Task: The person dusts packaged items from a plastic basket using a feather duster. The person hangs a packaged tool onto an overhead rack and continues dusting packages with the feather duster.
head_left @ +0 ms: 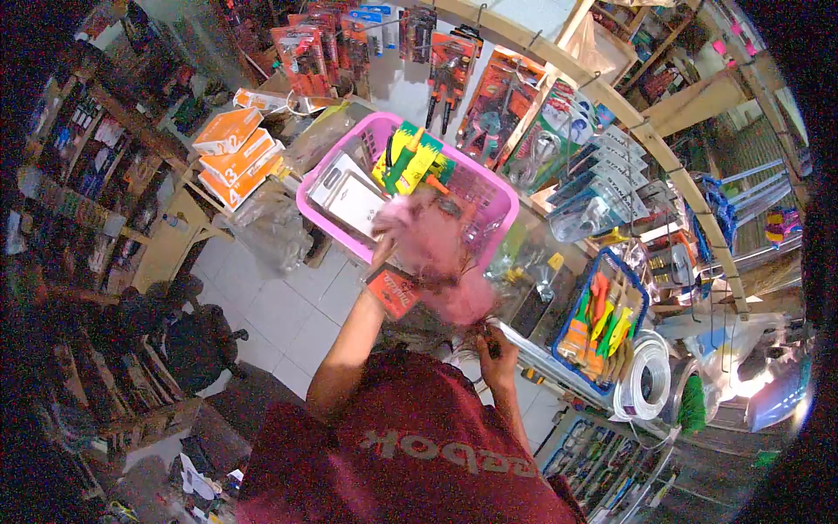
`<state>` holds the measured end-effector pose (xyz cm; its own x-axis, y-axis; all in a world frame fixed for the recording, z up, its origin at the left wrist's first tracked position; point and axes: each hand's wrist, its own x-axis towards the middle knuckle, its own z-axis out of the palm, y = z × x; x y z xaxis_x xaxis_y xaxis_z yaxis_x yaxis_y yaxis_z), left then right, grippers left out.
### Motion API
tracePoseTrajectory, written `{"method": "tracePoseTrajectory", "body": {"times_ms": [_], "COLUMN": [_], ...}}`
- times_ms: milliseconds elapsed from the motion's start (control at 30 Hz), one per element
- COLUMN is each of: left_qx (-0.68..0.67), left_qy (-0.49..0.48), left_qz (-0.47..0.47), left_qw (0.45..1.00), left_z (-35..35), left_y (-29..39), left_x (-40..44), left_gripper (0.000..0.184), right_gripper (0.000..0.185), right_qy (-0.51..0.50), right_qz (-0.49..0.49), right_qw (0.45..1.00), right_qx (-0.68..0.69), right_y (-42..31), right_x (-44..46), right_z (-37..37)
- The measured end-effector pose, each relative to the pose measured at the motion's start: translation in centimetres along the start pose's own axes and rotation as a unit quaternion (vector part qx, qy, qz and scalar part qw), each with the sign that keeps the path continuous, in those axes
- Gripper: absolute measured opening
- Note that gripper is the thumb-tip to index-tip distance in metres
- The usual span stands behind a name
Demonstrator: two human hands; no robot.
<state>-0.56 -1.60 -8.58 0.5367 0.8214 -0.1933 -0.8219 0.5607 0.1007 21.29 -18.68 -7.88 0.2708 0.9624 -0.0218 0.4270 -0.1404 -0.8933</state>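
A blurred reddish-pink cloth hangs between my two hands, over the front of a pink basket. My left hand is at the basket's front edge, beside the cloth's upper left part and above a red packaged card; its fingers are smeared. My right hand is closed around a small dark thing that I cannot make out, at the cloth's lower right end. Inside the basket lie a white packaged item and a yellow and green item.
Orange boxes stand at the left. A blue tray of brushes and a white hose coil are at the right. Packaged tools hang behind the basket, below a curved wooden rail.
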Motion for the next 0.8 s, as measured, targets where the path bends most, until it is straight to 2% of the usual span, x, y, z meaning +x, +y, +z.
{"method": "tracePoseTrajectory", "body": {"times_ms": [100,133,233,267,367,400,500,533,633,667,767,800], "left_qx": [0.000,0.003,0.003,0.003,0.010,0.013,0.014,0.014,0.016,0.017,0.021,0.021], "left_qy": [0.000,0.001,0.001,0.003,0.008,0.010,0.012,0.012,0.014,0.014,0.017,0.018], "left_qz": [0.002,0.005,0.008,0.007,0.009,0.009,0.007,0.007,0.008,0.006,0.003,0.002], "left_qw": [1.000,1.000,1.000,1.000,1.000,1.000,1.000,1.000,1.000,1.000,1.000,1.000], "left_z": [-0.3,-0.3,-0.6,-0.7,-0.7,-0.7,-0.6,-0.7,-0.8,-0.8,-0.8,-0.9], "left_y": [0.7,0.9,1.1,1.1,1.3,1.4,1.4,1.4,1.4,1.4,1.2,1.1], "left_x": [-0.3,-0.4,-0.5,-0.6,-1.0,-1.1,-0.9,-0.7,-0.5,-0.5,-0.4,-0.3], "left_gripper": [0.052,0.051,0.051,0.051,0.051,0.051,0.050,0.050,0.050,0.050,0.050,0.050], "right_gripper": [0.021,0.023,0.025,0.027,0.027,0.027,0.026,0.026,0.025,0.025,0.024,0.026], "right_qy": [-0.102,-0.084,0.012,0.045,-0.029,-0.049,-0.019,0.031,0.001,-0.047,-0.025,0.024], "right_qz": [-0.122,-0.134,-0.104,-0.061,-0.190,-0.213,-0.153,-0.123,-0.213,-0.187,-0.166,-0.193], "right_qw": [0.983,0.986,0.988,0.995,0.969,0.968,0.977,0.978,0.964,0.969,0.974,0.967], "right_qx": [-0.090,-0.061,-0.112,-0.060,-0.153,-0.121,-0.148,-0.165,-0.160,-0.157,-0.154,-0.166], "right_y": [-0.8,0.2,0.6,0.0,0.1,0.1,0.4,0.5,0.0,-0.7,-1.4,-0.8], "right_x": [-0.1,-0.3,0.9,1.0,1.0,1.1,1.9,2.2,2.2,1.9,2.3,3.2], "right_z": [-1.3,-1.1,-1.2,-1.3,-2.8,-3.2,-4.3,-4.1,-4.5,-4.8,-5.0,-4.7]}}
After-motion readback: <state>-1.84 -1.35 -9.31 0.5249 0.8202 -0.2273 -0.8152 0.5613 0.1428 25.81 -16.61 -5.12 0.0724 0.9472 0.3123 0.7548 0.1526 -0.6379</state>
